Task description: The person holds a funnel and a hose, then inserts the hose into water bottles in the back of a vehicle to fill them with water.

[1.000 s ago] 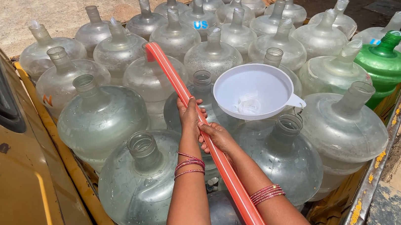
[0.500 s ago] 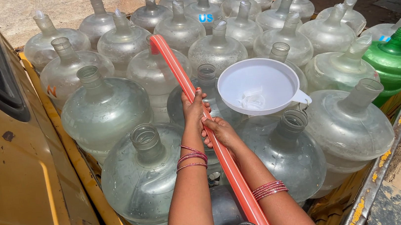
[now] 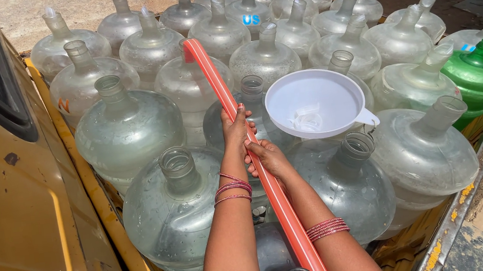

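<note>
Truck bed (image 3: 468, 189) w/ water jugs (image 3: 127, 129), outdoors

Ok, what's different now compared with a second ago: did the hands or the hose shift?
Little changed. Both hands, left hand above and right hand below, keep their grip on the orange hose. The hose tip sits slightly further toward the far bottles, though the camera also shifted. The white funnel still rests on a bottle neck, and the clear water bottles and the green bottle stayed put.
</note>
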